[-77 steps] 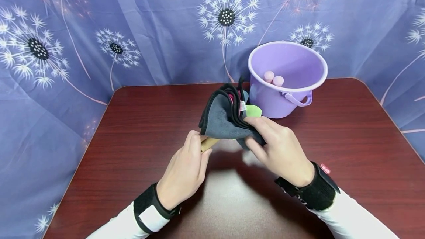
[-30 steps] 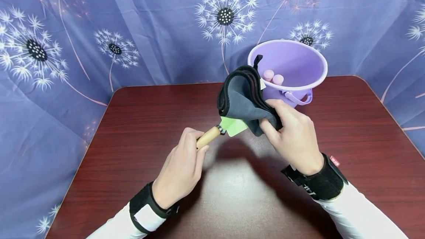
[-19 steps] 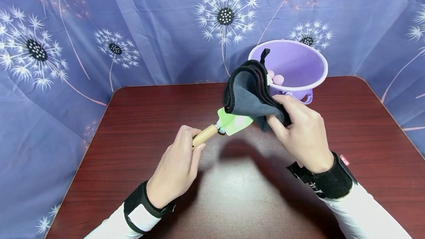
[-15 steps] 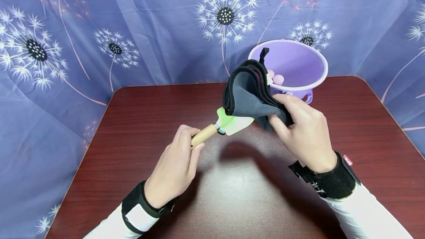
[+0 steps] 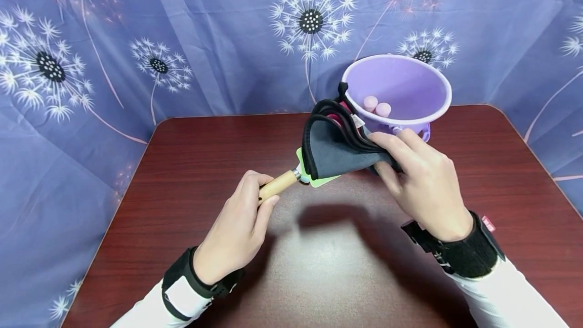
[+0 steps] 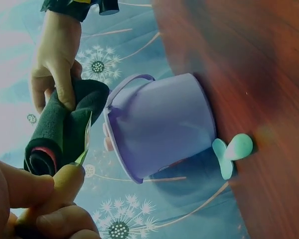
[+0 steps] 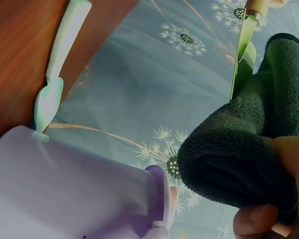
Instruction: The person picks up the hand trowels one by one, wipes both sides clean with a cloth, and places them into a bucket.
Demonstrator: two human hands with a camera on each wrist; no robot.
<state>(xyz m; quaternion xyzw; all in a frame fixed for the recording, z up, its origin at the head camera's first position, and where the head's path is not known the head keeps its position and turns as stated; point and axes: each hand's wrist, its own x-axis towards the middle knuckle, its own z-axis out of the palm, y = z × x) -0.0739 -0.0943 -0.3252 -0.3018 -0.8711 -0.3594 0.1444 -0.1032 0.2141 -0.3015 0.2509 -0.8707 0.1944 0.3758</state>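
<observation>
My left hand point(image 5: 234, 227) grips the wooden handle of a small garden trowel point(image 5: 279, 186) with a lime-green blade, held above the table. My right hand point(image 5: 421, 186) holds a folded dark grey cloth point(image 5: 334, 151) with black edging, pinched at its right end between thumb and fingers. The cloth lies over the blade and hides most of it in the head view. In the right wrist view, the green blade point(image 7: 245, 42) shows edge-on beside the cloth point(image 7: 229, 149). Whether cloth and blade touch cannot be told everywhere.
Behind the cloth stands a purple bucket point(image 6: 164, 124) with a white rim and a side handle. Two pink rounded ends point(image 5: 377, 107) show inside it. A pale mint trowel point(image 7: 65, 45) lies on the brown table by the bucket. Dandelion-print fabric point(image 5: 218, 29) hangs behind.
Over the earlier frames the cloth went right along the blade, uncovering it. Since half a second ago it has come down and left over the blade again. My left hand has drawn slightly left.
</observation>
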